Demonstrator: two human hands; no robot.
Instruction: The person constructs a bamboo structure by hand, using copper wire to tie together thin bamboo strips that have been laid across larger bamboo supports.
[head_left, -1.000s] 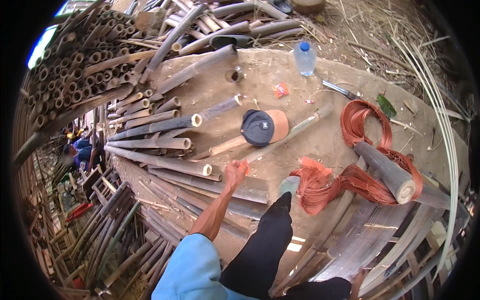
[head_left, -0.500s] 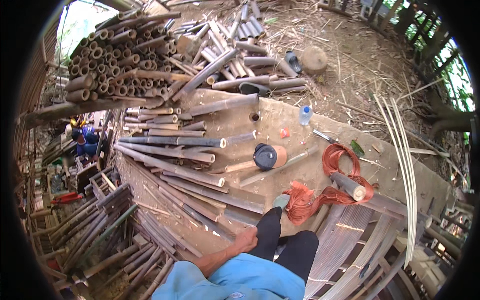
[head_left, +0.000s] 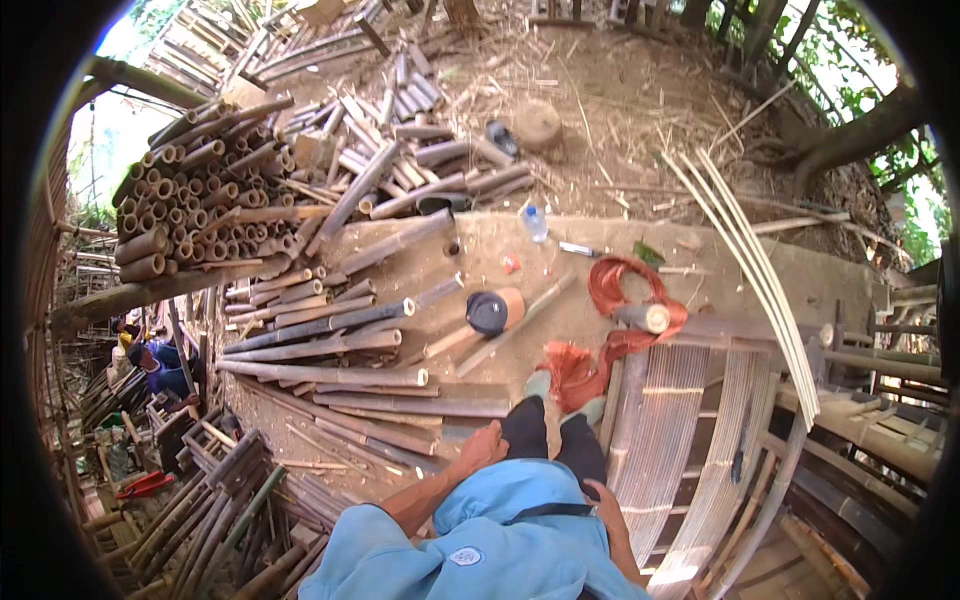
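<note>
My left hand hangs beside my left thigh, its fingers curled in with nothing visible in them. Close to my right thigh is my right hand; its fingers are partly hidden and blurred. Below both lie my dark trousers. Reddish-orange stringy material lies bunched by my feet, and its looped end goes round a cut bamboo end. To the right of my legs stretches a panel of thin bamboo slats. Bamboo poles lie to the left of my left hand.
A dark cap with a brown brim and a water bottle lie ahead. Stacked bamboo tubes fill the far left. Long pale strips lean at the right. Another person is at the left edge.
My view has shifted, so the poles, cap and red material appear farther left. My right hand has come into view by my thigh. My left hand stays curled beside my leg.
</note>
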